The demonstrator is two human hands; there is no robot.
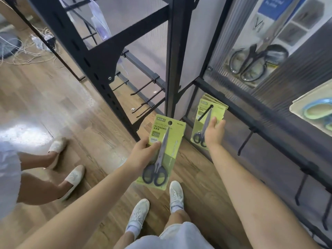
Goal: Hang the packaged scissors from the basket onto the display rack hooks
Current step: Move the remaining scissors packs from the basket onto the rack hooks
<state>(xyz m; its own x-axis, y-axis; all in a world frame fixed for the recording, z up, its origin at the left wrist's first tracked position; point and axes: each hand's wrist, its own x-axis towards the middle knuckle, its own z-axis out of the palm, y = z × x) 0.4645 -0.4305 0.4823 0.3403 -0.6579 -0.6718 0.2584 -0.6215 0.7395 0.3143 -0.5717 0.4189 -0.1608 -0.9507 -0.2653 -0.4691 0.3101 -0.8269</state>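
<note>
- Wooden floor (86,112) lies under a black display rack (265,115) on the person's right.
- One green scissors pack (166,150) is gripped at its lower left edge by the left hand (143,155), long axis running up toward the rack, punched hole at the top.
- Its target, the loaded hook (204,114), lies up and right of that hole.
- Nearer to it, the right hand (214,134) pinches the hung packs (209,123) on it.
</note>
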